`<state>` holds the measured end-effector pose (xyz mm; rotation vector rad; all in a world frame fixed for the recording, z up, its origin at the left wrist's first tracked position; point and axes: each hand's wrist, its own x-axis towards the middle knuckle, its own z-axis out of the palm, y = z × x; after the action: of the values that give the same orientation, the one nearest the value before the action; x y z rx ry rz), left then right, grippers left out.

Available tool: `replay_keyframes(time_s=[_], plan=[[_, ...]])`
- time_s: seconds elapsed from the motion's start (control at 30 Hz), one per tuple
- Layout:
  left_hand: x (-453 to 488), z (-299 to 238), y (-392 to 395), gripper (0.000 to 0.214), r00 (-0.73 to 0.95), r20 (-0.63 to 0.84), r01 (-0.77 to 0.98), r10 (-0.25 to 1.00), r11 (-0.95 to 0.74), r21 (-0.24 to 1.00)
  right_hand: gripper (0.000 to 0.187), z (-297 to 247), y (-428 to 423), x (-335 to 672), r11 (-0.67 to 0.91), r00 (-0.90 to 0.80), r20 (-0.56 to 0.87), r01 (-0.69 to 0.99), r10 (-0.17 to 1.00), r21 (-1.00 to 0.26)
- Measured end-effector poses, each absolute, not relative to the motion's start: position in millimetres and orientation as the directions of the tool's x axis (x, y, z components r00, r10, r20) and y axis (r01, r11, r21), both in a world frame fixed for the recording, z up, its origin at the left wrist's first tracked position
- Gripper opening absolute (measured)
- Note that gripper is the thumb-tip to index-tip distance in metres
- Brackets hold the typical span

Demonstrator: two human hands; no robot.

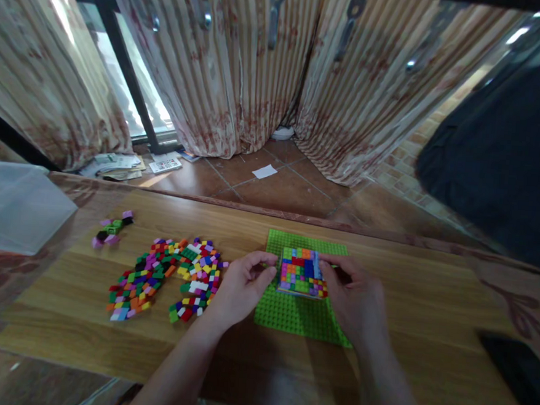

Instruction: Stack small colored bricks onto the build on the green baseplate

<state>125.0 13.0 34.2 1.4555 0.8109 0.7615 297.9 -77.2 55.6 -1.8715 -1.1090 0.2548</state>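
A square block built of many-coloured toy bricks (300, 269) is over the green studded baseplate (289, 318); I cannot tell if it rests on it or is lifted slightly. My right hand (354, 291) grips the block's right edge, thumb on top near the blue bricks. At the block's left side is my left hand (248, 281), its thumb and index fingertips drawn close together in a pinch. Whether a small brick sits between them is hidden. Loose coloured bricks (142, 280) lie in a curved heap left of my left hand.
A small cluster of pink, green and black bricks (112, 228) lies at the far left of the wooden table (64, 293). Beyond it stands a translucent plastic bin (17, 206). A dark flat object (512, 374) is at the right edge. Curtains (242, 71) hang behind.
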Motion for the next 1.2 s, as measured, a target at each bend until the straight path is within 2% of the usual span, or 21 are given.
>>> replay_keyframes(time_s=[0.4, 0.53, 0.7, 0.87, 1.2], plan=[[125, 36, 12, 0.017, 0.522, 0.003, 0.066, 0.853, -0.044, 0.997, 0.031, 40, -67, 301, -0.164, 0.69, 0.149, 0.366, 0.709, -0.916], [125, 37, 9, 0.018, 0.527, 0.019, 0.107, 0.85, -0.088, 0.99, 0.03, 37, -66, 307, -0.151, 0.662, 0.159, 0.385, 0.732, -0.91], [126, 35, 7, 0.029, 0.595, 0.078, 0.067, 0.8, -0.147, 0.987, 0.032, 44, -67, 309, -0.187, 0.645, 0.112, 0.377, 0.756, -0.907], [124, 37, 7, 0.031, 0.612, 0.128, 0.138, 0.781, -0.264, 0.955, 0.033, 43, -67, 311, -0.182, 0.628, 0.111, 0.383, 0.771, -0.906], [125, 36, 7, 0.029, 0.616, 0.129, 0.137, 0.777, -0.268, 0.954, 0.036, 44, -69, 310, -0.231, 0.613, 0.135, 0.48, 0.779, -0.846]])
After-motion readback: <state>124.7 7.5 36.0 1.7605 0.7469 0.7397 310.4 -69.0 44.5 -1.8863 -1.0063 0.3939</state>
